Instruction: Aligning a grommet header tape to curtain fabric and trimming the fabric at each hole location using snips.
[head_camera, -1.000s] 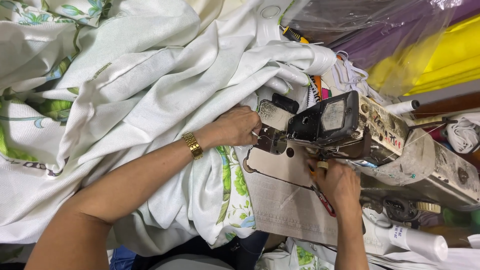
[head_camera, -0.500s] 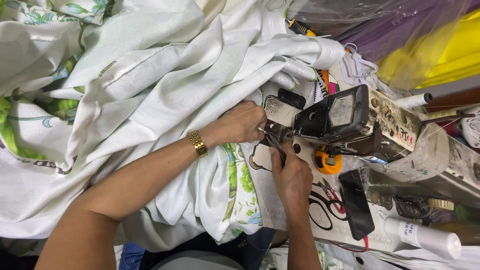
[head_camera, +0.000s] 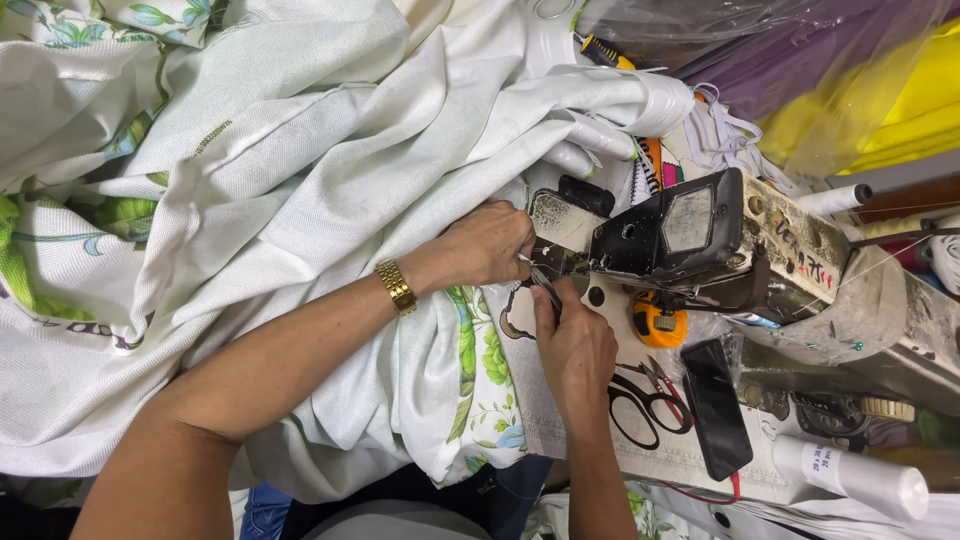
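Pinching small snips (head_camera: 545, 285) in my right hand (head_camera: 575, 350) at the sewing machine (head_camera: 680, 225) needle, I am pressing white fabric (head_camera: 330, 200) with my closed left hand (head_camera: 490, 243); slipping risks nicking cloth.

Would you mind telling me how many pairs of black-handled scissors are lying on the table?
1: the black-handled scissors lie beside the right hand, between it and the black phone. The white fabric may hide others.
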